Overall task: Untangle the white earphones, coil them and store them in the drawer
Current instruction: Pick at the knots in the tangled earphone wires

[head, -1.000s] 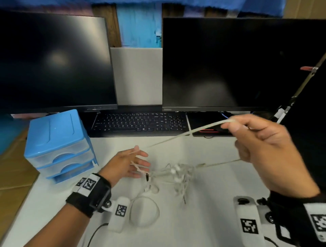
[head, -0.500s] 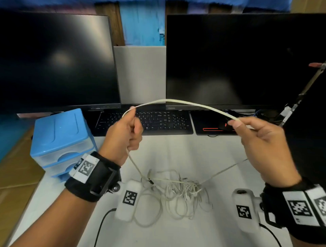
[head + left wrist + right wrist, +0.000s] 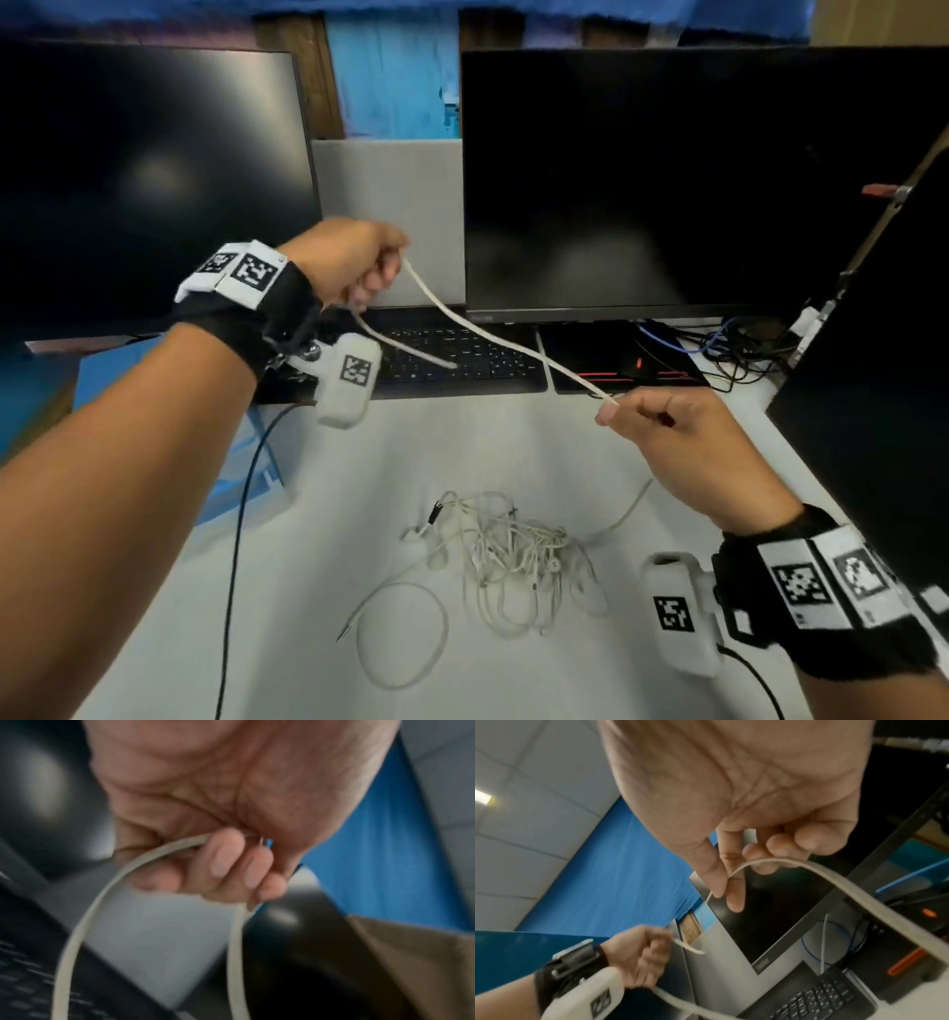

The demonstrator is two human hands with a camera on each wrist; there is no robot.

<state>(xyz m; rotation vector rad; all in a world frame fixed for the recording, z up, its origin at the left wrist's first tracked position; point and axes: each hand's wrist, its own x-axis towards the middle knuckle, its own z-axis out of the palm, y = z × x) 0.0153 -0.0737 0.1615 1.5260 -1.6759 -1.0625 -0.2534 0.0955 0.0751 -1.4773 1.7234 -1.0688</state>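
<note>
Above the pale grey desk top [image 3: 334,514], both hands were up in the air sharing one thick flat off-white cable [image 3: 493,336]. The left hand [image 3: 349,262], up around 10 o'clock in the head view, had its fingers curled tight around the cable, with a loose end hanging down over the black keyboard [image 3: 462,354]. The right hand [image 3: 678,442], over at 3 o'clock, was pinching the same cable between thumb and fingertips [image 3: 734,898], and the rest of it trailed down toward the desk. The stretch between the two hands ran diagonally in front of the right black monitor [image 3: 667,180].

The tangled thin white earphones [image 3: 513,550] were just sitting on the desk at about 6 o'clock, nobody touching them, still one messy knot with an earbud sticking out on its left side. A loose white wire loop [image 3: 405,637] lay just beside them at 7 o'clock. The blue plastic drawer unit [image 3: 246,483] was mostly hidden behind the left forearm, around 8 o'clock.
</note>
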